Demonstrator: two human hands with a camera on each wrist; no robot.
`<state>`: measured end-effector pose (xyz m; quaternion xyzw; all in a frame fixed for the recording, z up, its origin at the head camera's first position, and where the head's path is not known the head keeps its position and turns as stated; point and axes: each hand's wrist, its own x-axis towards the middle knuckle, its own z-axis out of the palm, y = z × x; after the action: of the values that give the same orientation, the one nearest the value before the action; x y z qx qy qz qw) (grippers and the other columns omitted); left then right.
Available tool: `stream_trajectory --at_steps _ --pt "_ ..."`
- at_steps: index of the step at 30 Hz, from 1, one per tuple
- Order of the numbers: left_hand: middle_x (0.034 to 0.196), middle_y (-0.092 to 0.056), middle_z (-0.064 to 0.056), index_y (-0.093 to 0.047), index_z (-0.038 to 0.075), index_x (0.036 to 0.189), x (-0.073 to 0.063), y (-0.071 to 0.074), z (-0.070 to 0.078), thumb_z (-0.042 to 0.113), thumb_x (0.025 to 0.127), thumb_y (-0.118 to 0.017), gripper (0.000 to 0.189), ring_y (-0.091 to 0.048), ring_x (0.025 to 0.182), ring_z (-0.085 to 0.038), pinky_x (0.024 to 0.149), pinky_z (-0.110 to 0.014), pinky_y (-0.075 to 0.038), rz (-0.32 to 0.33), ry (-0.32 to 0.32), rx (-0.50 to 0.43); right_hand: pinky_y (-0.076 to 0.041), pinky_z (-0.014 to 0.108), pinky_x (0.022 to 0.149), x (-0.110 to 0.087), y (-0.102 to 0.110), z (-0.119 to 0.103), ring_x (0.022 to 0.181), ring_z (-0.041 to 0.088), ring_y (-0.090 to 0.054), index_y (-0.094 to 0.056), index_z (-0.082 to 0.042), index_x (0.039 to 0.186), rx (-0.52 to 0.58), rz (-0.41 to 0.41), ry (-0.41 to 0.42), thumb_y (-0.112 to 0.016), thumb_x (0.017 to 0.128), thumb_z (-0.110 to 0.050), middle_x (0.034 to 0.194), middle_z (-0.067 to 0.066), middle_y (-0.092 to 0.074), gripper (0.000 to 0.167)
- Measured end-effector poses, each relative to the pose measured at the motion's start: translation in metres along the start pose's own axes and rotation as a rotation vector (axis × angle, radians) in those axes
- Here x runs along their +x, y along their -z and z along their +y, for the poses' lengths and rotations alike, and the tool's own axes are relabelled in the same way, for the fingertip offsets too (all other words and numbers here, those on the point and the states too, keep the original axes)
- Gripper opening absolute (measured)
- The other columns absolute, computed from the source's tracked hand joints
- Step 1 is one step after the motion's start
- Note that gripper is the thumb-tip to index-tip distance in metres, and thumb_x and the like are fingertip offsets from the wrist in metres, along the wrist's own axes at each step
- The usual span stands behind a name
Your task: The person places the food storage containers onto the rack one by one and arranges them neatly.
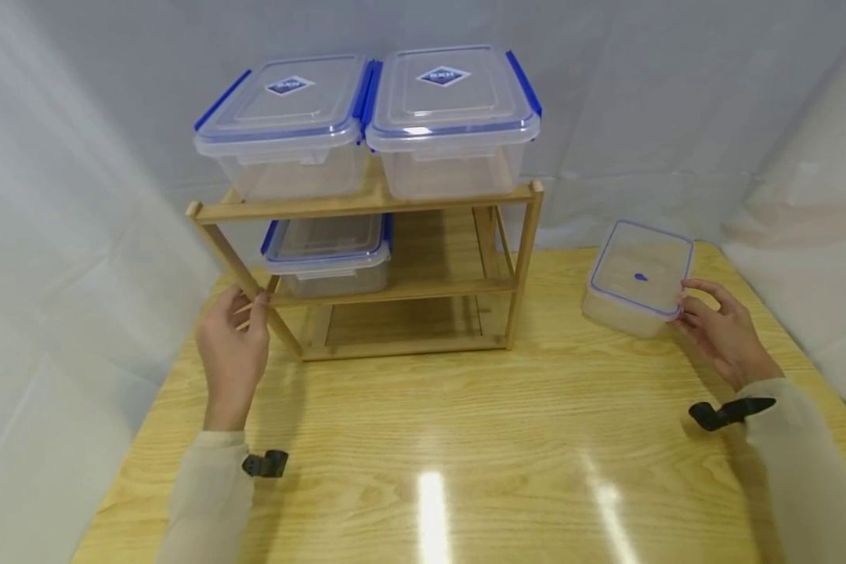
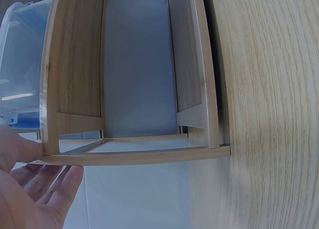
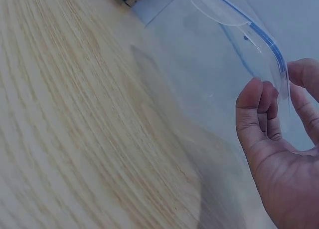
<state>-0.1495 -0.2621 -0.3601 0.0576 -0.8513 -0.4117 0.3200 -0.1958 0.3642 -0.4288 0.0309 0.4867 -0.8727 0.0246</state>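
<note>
My left hand point(image 1: 234, 345) holds the front left post of a two-tier wooden rack point(image 1: 395, 291), thumb on one side and fingers on the other in the left wrist view. At the right of the table, my right hand point(image 1: 721, 329) pinches the near right edge of a clear plastic food container point(image 1: 623, 319) between thumb and fingers. The container's lid point(image 1: 641, 262) has a blue seal line and a small blue vent plug. In the right wrist view the fingertips point(image 3: 250, 92) sit under a clear flap at the rim.
Two lidded containers with blue clips, the left one point(image 1: 285, 110) and the right one point(image 1: 454, 102), stand on the rack's top. A smaller lidded container point(image 1: 331, 254) sits left on the shelf below. The wooden table point(image 1: 465, 439) ends near white cloth point(image 1: 63, 258).
</note>
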Motion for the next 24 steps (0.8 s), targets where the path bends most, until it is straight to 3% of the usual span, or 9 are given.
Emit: stream_trajectory --at_steps 8,13,24 --pt "0.112 -0.073 -0.014 -0.07 0.002 0.12 0.0 0.0 -0.001 0.021 0.103 -0.06 0.028 -0.074 0.095 -0.031 0.079 -0.017 -0.06 -0.002 0.006 0.002 -0.064 0.032 0.082 -0.011 -0.01 -0.002 0.098 0.025 -0.072 -0.055 -0.006 0.133 0.028 -0.076 0.045 -0.05 0.1 0.013 0.116 0.013 -0.065 0.039" --pt "0.112 -0.073 -0.014 -0.07 0.001 0.12 0.001 0.0 -0.001 0.021 0.103 -0.061 0.028 -0.074 0.095 -0.031 0.08 -0.02 -0.061 0.001 0.001 0.0 -0.064 0.031 0.08 -0.024 -0.017 -0.002 0.098 0.023 -0.073 -0.058 -0.004 0.129 0.003 -0.127 0.098 -0.046 0.101 0.013 0.111 0.015 -0.072 0.034" --pt "0.111 -0.074 -0.016 -0.07 -0.001 0.118 0.001 0.0 0.0 0.019 0.102 -0.062 0.027 -0.074 0.094 -0.032 0.079 -0.016 -0.06 0.008 -0.012 -0.002 -0.063 0.031 0.085 -0.062 -0.024 0.003 0.103 0.021 -0.072 -0.059 -0.007 0.127 -0.053 -0.152 0.077 -0.044 0.103 0.011 0.114 0.014 -0.073 0.034"
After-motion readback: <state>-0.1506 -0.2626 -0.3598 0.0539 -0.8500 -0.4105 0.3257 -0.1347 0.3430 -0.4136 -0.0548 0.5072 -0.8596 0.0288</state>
